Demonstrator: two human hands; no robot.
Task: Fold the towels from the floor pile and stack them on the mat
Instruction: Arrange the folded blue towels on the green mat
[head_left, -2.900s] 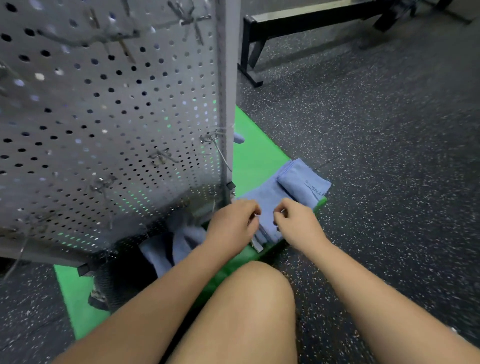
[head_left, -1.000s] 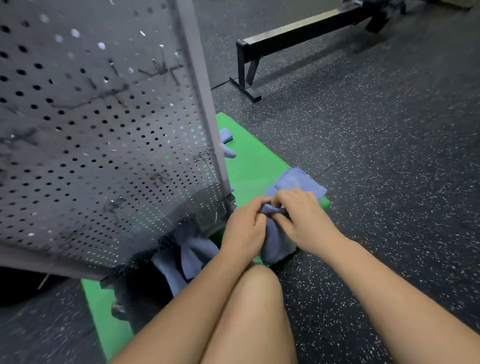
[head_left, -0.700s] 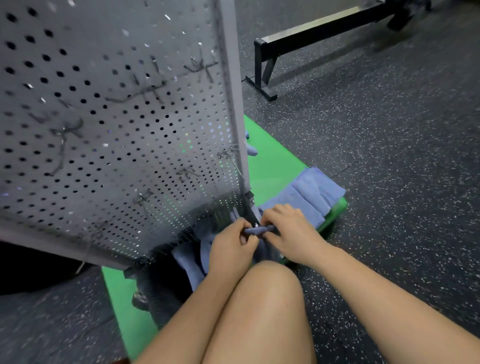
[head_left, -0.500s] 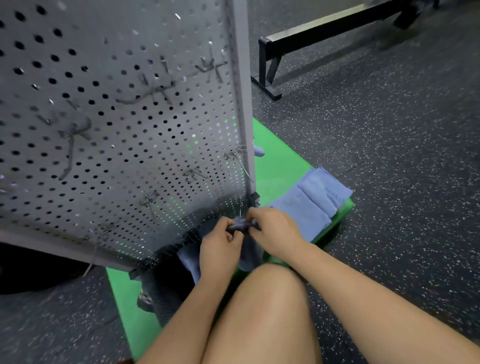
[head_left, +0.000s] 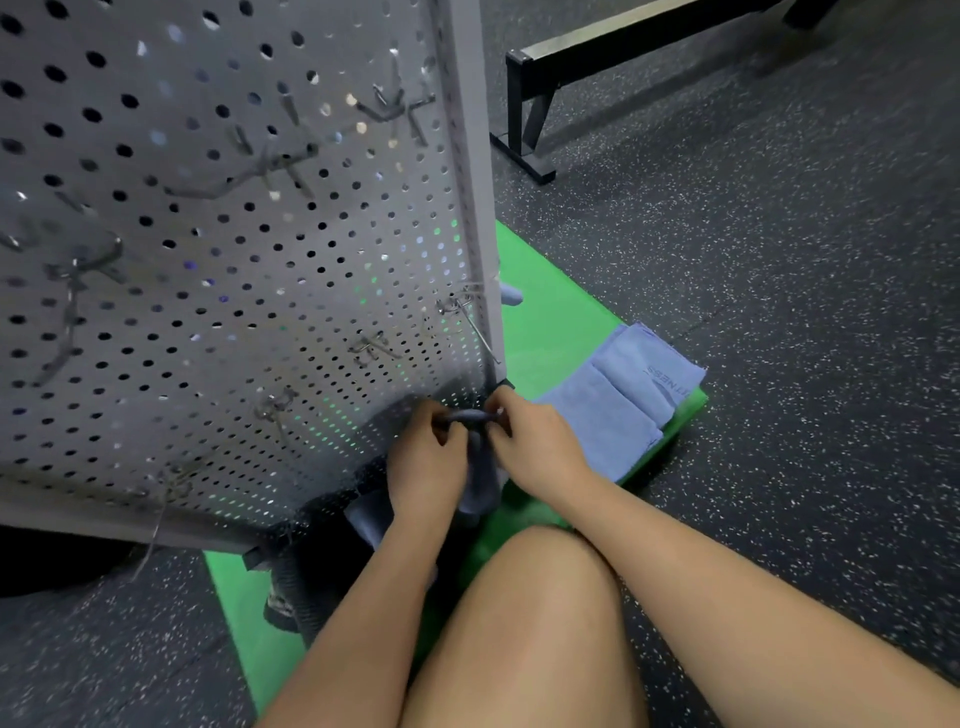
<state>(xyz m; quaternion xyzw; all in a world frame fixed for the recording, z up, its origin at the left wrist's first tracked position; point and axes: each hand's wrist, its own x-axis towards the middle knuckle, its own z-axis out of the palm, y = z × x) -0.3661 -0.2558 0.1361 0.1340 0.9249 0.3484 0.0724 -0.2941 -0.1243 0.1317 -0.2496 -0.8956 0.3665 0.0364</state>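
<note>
Pegboard panel (head_left: 234, 260) crowding left, open speckled floor (head_left: 779, 291) right, apparently

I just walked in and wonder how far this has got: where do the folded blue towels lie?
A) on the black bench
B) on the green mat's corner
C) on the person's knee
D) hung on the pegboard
B: the folded towels lie flat on the green mat at its corner, beside the right hand.

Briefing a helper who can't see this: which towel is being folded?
Find the grey perforated metal panel by the bright green mat. At its near corner, the left hand and right hand pinch a bunched blue towel. Unlike the flat folded blue towels beside it, it hangs crumpled.
</note>
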